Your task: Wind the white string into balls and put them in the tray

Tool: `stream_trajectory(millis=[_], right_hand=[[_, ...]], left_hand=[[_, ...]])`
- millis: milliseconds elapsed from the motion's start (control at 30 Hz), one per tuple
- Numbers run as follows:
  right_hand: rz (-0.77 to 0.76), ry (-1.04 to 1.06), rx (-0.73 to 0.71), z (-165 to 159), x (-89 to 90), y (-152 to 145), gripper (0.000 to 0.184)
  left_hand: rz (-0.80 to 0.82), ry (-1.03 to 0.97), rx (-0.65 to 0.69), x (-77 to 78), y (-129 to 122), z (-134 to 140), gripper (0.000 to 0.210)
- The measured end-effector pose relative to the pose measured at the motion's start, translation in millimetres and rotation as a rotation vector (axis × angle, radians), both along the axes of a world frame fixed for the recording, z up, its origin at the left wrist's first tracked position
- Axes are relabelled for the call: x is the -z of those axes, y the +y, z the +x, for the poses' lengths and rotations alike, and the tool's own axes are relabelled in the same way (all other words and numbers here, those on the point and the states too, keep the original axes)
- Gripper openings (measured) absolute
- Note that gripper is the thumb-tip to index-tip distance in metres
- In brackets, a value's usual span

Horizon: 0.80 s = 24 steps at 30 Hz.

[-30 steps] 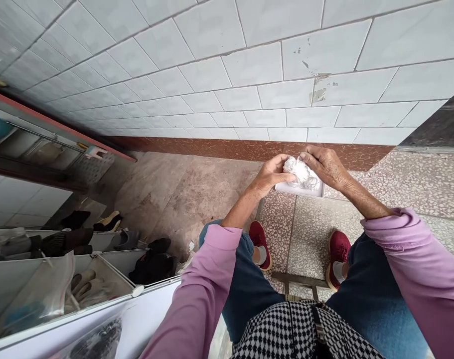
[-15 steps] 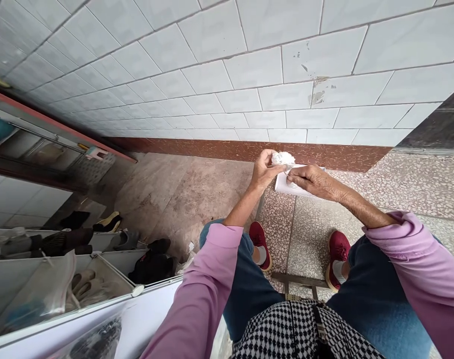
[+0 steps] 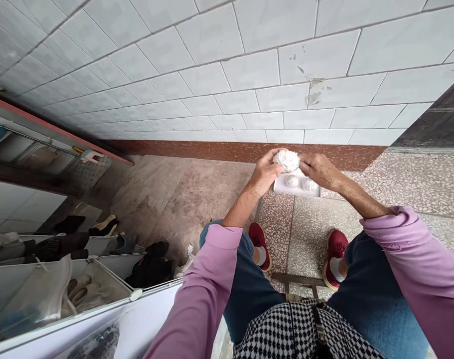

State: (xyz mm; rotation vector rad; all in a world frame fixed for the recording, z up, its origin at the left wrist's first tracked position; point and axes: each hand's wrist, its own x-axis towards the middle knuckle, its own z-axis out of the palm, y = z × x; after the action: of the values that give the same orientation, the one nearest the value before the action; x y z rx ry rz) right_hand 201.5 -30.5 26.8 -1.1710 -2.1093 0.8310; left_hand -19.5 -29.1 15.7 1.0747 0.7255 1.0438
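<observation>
A white, ruffled ball, rounded and flower-like, is held up in front of the wall base. My left hand is closed around its left side, thumb below and fingers behind. At its right edge is my right hand, with thumb and fingers pinched together; whatever lies between those fingertips is hidden. Below the hands, a shallow white box stands on the speckled floor. Two round white balls with wound or ridged surfaces, a left ball and a right ball, lie in it. The box's far part is covered by my hands.
A tiled wall with a brown base strip rises close in front. At the left stands a white shelf unit holding shoes and bags. My knees and red shoes flank the speckled floor.
My right hand has moved up and right, from below the white ball to its right edge. Two balls in the box now show. The held ball has turned or shifted slightly right.
</observation>
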Motion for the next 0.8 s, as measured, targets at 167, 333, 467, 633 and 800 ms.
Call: stream_trajectory(millis=[167,333,467,633,800], right_hand=[[-0.071,-0.072,-0.170,-19.0,2.7,-15.1,0.026],[-0.047,0.131,-0.190,-6.2,-10.3,-10.3,0.038],[-0.028,0.284,-0.032,10.2,-7.9,3.2,0.050],[-0.051,0.353,0.002,8.2,1.5,10.5,0.048],[-0.077,0.324,0.070,6.2,5.1,18.5,0.041]], left_hand=[[0.103,0.166,-0.269,19.0,13.3,-8.2,0.063],[0.279,0.421,-0.222,24.9,8.7,-9.3,0.057],[0.151,0.337,0.077,18.9,-1.5,-5.4,0.069],[0.074,0.253,0.149,14.6,-5.1,-1.0,0.075],[0.044,0.239,0.108,10.7,-6.3,4.2,0.073]])
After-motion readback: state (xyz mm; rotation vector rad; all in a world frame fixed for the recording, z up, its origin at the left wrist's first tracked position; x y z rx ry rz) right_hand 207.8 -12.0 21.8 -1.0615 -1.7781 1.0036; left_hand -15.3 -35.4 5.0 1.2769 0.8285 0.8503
